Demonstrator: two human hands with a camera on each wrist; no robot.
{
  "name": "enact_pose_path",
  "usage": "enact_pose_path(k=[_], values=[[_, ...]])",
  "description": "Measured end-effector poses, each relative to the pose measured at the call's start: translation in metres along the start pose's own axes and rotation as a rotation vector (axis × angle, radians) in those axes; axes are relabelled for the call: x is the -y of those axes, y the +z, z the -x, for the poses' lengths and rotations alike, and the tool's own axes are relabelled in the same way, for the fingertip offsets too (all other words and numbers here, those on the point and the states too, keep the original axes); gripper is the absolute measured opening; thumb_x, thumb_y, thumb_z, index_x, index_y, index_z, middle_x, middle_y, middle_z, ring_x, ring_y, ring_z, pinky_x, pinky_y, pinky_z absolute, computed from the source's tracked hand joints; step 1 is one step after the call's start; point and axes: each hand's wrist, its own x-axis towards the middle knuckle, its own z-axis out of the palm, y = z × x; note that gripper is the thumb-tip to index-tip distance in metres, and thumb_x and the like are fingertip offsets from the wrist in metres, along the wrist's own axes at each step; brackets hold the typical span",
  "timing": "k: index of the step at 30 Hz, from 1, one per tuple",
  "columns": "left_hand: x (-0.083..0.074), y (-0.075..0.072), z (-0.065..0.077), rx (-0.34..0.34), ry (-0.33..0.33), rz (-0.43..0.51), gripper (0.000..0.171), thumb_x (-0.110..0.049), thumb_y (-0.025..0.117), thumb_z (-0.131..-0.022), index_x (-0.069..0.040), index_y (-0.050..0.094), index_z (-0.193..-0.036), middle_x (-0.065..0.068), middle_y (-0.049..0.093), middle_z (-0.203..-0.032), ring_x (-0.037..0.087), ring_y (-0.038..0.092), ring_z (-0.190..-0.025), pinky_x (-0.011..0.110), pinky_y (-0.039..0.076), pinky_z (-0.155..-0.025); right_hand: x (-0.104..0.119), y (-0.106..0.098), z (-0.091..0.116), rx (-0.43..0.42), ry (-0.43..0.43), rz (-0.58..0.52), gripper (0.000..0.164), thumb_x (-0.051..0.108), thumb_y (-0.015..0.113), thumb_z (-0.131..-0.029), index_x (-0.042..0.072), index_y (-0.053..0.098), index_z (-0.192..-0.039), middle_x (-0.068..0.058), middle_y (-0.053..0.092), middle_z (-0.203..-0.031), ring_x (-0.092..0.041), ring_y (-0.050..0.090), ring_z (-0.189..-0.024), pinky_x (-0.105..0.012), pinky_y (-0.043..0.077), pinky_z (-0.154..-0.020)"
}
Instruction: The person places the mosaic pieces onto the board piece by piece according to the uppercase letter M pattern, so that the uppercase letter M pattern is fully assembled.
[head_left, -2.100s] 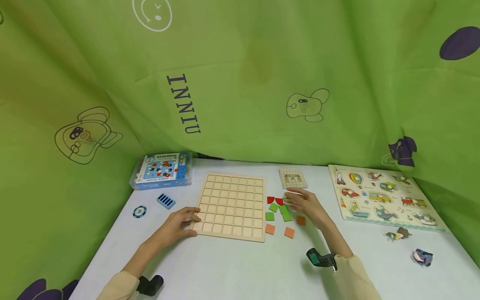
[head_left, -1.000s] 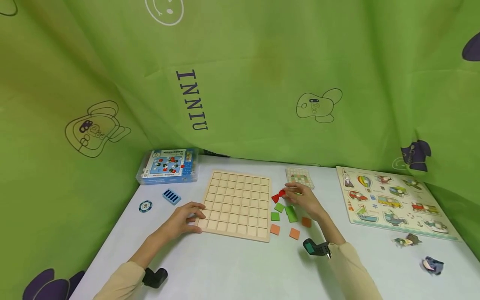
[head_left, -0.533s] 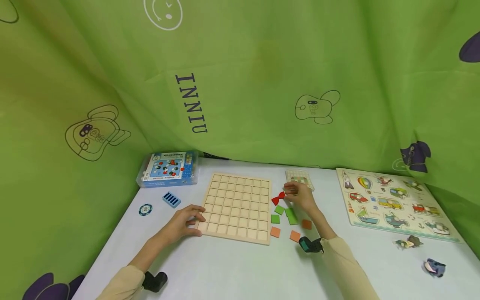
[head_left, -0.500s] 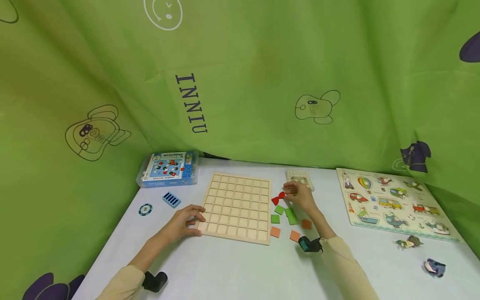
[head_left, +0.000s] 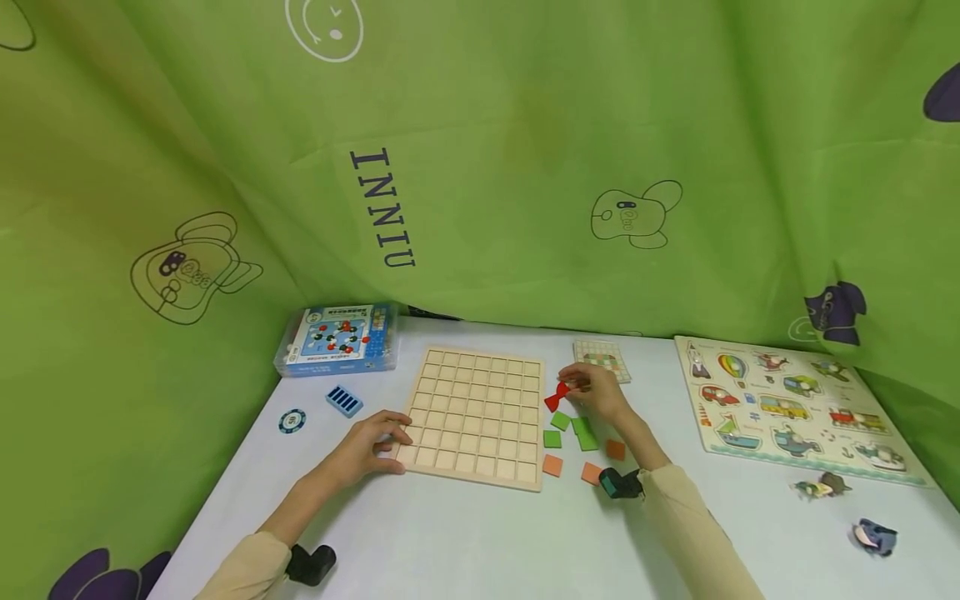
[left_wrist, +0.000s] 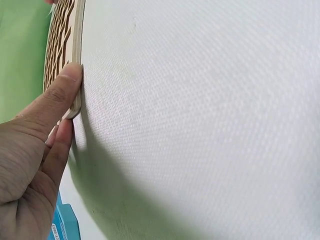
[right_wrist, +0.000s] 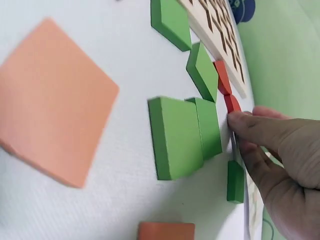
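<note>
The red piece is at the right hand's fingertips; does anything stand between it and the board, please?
Yes, partly: the other red piece lies partly between the red piece at the right hand and the board; nothing else visible is in the way.

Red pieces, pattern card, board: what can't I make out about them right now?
Right wrist: one end of the red piece nearest the right hand, covered by that hand; whether pinched or merely touched, I can't tell.
Head: a lower part of the pattern card, hidden behind the right hand; its print is too small to read.
Left wrist: part of the board, cut off by the top edge.
</note>
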Motion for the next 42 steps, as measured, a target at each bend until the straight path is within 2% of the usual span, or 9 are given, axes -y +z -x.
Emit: enact_pose_path(k=[4,13,16,21,27,32,37,42], values=[[0.000,0.000,0.000,-0.001,-0.009,0.006,0.029,0.000,0.081,-0.070,0.000,0.067,-0.095,0.024,0.051,-0.128,0.046,0.048,-0.118,0.035,0.054,-0.085,-0.002,-0.003,-0.001,0.026,-0.030,0.015,0.026,-0.012,0.069,-0.079,-0.011,0.063,-0.105,-0.024,0.067,-0.101,-0.036,0.065,-0.088,-0.045,0.054,-0.080],[-0.003,-0.002,0.000,0.004,-0.020,0.032,0.029,0.000,0.081,-0.070,0.001,0.066,-0.095,0.025,0.050,-0.128,0.046,0.047,-0.118,0.037,0.054,-0.086,-0.004,-0.002,0.003,-0.079,-0.013,-0.003,0.027,-0.008,0.071,-0.080,-0.010,0.064,-0.106,-0.025,0.067,-0.099,-0.037,0.067,-0.087,-0.043,0.056,-0.078],[-0.005,-0.003,0.000,0.002,-0.023,0.040,0.029,0.000,0.081,-0.070,0.001,0.066,-0.095,0.026,0.050,-0.129,0.047,0.046,-0.119,0.038,0.054,-0.086,-0.002,0.000,0.006,-0.080,0.018,-0.080,0.028,-0.007,0.070,-0.081,-0.010,0.063,-0.108,-0.025,0.067,-0.103,-0.037,0.067,-0.090,-0.038,0.056,-0.079],[-0.004,-0.003,-0.001,0.007,-0.024,0.042,0.029,-0.001,0.081,-0.070,0.001,0.066,-0.095,0.025,0.049,-0.129,0.046,0.046,-0.120,0.039,0.053,-0.087,0.002,0.005,0.010,-0.051,0.102,-0.313,0.033,-0.003,0.068,-0.085,-0.010,0.060,-0.116,-0.027,0.064,-0.110,-0.034,0.066,-0.096,-0.026,0.055,-0.079],[-0.005,-0.002,0.000,0.000,-0.027,0.026,0.029,0.001,0.081,-0.070,0.002,0.066,-0.094,0.026,0.050,-0.128,0.047,0.046,-0.119,0.038,0.053,-0.087,0.012,0.022,0.007,-0.059,0.147,-0.510,0.037,-0.003,0.067,-0.086,-0.012,0.057,-0.120,-0.029,0.061,-0.115,-0.024,0.067,-0.097,-0.028,0.055,-0.081],[-0.005,0.000,0.002,-0.014,-0.033,0.018,0.028,0.003,0.081,-0.068,0.002,0.066,-0.092,0.027,0.051,-0.126,0.048,0.046,-0.118,0.038,0.053,-0.086,0.020,0.040,0.000,-0.056,0.189,-0.605,0.038,-0.004,0.067,-0.086,-0.013,0.057,-0.121,-0.028,0.062,-0.117,-0.024,0.066,-0.099,-0.026,0.055,-0.080],[-0.005,0.001,0.001,-0.017,-0.024,0.020,0.028,0.001,0.082,-0.068,0.002,0.067,-0.093,0.026,0.052,-0.126,0.048,0.046,-0.119,0.037,0.053,-0.087,0.031,0.055,-0.008,-0.048,0.144,-0.616,0.038,-0.006,0.067,-0.085,-0.015,0.056,-0.119,-0.028,0.062,-0.115,-0.033,0.064,-0.101,-0.023,0.055,-0.078],[-0.004,0.000,-0.001,-0.018,-0.016,0.008,0.028,0.000,0.082,-0.068,0.002,0.067,-0.092,0.026,0.052,-0.125,0.048,0.047,-0.118,0.037,0.053,-0.086,0.044,0.071,-0.016,-0.063,0.096,-0.604,0.036,-0.007,0.068,-0.084,-0.015,0.058,-0.117,-0.029,0.062,-0.114,-0.040,0.061,-0.105,-0.028,0.055,-0.082]])
